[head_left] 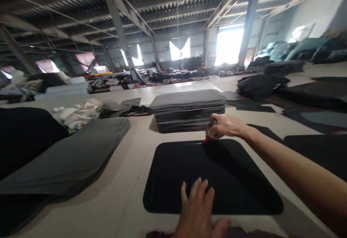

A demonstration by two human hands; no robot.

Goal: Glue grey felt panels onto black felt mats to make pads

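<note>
A black panel with rounded corners (173, 173) lies flat on the pale table (127, 180). My left hand (197, 205) rests on its near edge, fingers spread and holding nothing. At the panel's far edge, my right hand (225, 125) grips a small rounded tool (214, 134) with a red tip touching that edge. The tool is partly hidden by my fingers, and its exact kind is unclear. Just behind the panel stands a neat stack of grey sheets (189, 109).
On the left lie dark grey sheets (70, 155) and a crumpled patterned cloth (84, 113). To the right are a dark bundle (257, 86) and more black sheets (320, 151). Piled wrapped goods (306, 48) stand at the back right.
</note>
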